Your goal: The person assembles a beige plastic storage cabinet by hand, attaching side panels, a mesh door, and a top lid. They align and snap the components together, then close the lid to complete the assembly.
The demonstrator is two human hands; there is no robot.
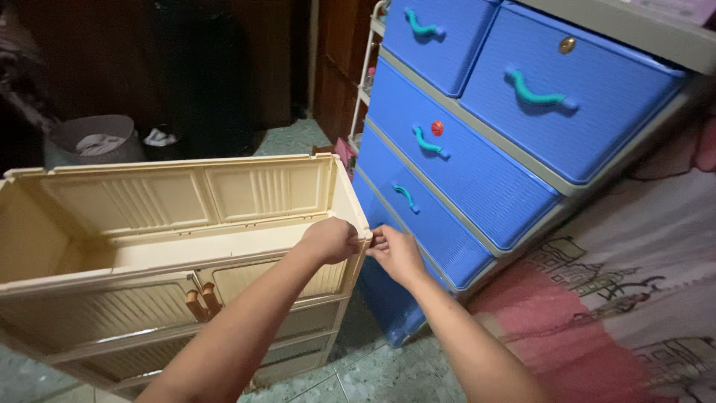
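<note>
Beige plastic cabinet [171,246], centre frame: my left hand [330,240] and right hand [395,252] pinch its right corner, steadying it beside the blue drawer unit [477,164].

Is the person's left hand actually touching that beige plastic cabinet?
Touching. The head view shows the left hand resting its curled fingers on the top corner rim of the beige cabinet, with no gap visible.

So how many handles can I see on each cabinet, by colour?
Teal handles on the blue drawer chest: 4, at
Brown handles on the cream cabinet: 2, at
Total: 6
</note>
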